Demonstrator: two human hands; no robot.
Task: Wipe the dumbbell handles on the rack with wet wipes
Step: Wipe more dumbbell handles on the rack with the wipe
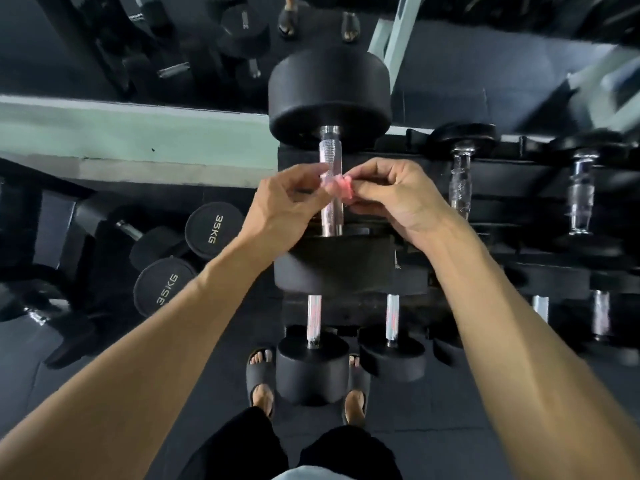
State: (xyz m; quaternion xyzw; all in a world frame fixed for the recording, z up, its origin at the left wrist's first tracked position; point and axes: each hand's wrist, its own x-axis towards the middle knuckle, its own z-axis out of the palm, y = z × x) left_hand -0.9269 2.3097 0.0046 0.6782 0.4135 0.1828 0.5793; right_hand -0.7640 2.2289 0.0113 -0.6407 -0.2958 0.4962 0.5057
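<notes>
Hands meet right over the big dumbbell on the top of the rack [502,188]. The left hand [287,202] and the right hand [398,199] both have fingers curled in, pinching a crumpled pink wet wipe [337,188] between them, the wad sitting at the fingertips of both. Directly beneath and behind that wad runs the knurled steel handle [330,157], its long axis pointing straight away from the person, from the near black head [339,268] to the far one. The wipe lies against the handle's right side, so the right hand looks a touch nearer to it, though both are close. My guess: the wipe is being readied to wrap round the bar, then slide along its length. Smaller dumbbell handles [460,181] wait off beyond the right hand.
</notes>
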